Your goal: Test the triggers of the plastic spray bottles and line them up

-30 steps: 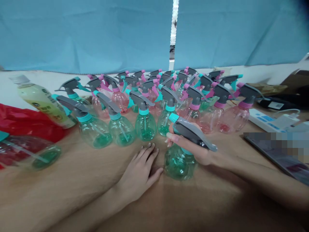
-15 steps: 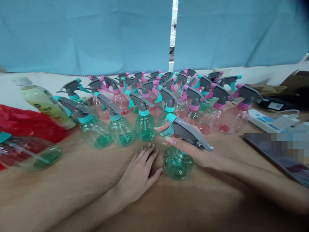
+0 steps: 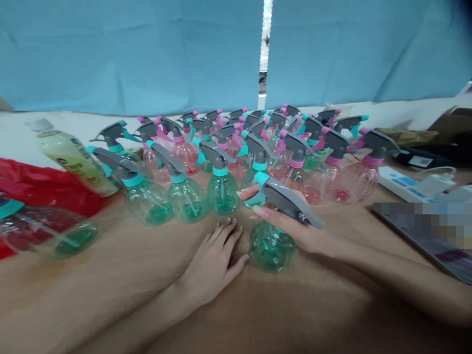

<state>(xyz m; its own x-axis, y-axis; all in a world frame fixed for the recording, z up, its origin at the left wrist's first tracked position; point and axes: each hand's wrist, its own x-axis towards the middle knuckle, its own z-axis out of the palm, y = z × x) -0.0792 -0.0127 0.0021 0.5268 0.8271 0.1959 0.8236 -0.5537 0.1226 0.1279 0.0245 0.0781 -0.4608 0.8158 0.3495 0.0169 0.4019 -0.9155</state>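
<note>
My right hand (image 3: 291, 221) is wrapped round the neck of a green spray bottle (image 3: 272, 248) with a grey and teal trigger head, fingers by the trigger. The bottle stands upright, its clear body low over or on the table; I cannot tell whether it touches. Flat on the wooden table (image 3: 155, 275), just left of that bottle, lies my left hand (image 3: 214, 260), fingers stretched and holding nothing. Beyond my hands stand green spray bottles (image 3: 222, 194) with teal collars, and pink spray bottles (image 3: 357, 182) with pink collars fill the right and back.
At the left edge is another green spray bottle (image 3: 75, 238), beside a red plastic bag (image 3: 47, 182) and a tilted drink bottle (image 3: 79, 160). A white power strip (image 3: 400, 184) and a dark flat device (image 3: 416, 241) lie at the right. Blue cloth (image 3: 147, 54) hangs behind.
Both hands keep nearly the same place, the right still round the spray bottle's neck. The view has shifted slightly, so things at the left sit a little further right.
</note>
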